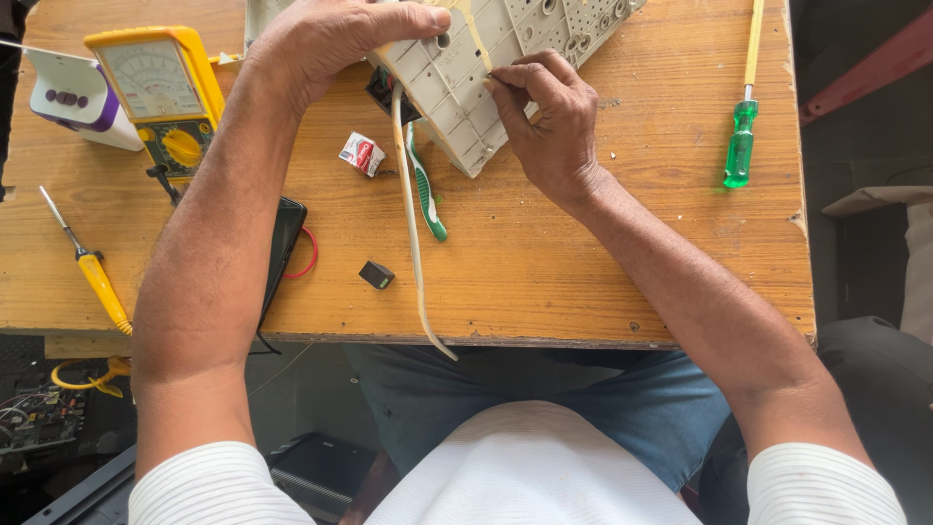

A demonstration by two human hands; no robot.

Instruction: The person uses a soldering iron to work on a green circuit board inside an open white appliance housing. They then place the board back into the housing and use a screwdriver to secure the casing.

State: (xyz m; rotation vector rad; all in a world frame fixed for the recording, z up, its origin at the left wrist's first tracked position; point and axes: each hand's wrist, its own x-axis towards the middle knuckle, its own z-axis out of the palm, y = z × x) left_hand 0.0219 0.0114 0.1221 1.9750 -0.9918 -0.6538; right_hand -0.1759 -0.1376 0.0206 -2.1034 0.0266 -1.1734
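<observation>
Hands work at the far middle of a wooden table point(544, 262). The left hand point(321, 39) is clamped over the top edge of a grey plastic housing point(466, 78), thumb laid across it, holding it tilted on the table. The right hand point(549, 117) pinches something small against the housing's ribbed face; what sits between the fingertips is too small to tell. A cream cable point(413, 243) runs from under the housing toward the near edge and hangs over it. Just beside the cable lies a green-and-white toothbrush point(426, 190), partly tucked beneath the housing. Near the left forearm are a small red-and-white packet point(362, 154) and a little black block point(376, 274). Further left stand a yellow analog multimeter point(160, 92) and a yellow-handled soldering iron point(87, 262). A green-handled screwdriver point(741, 136) lies well apart on the right.
</observation>
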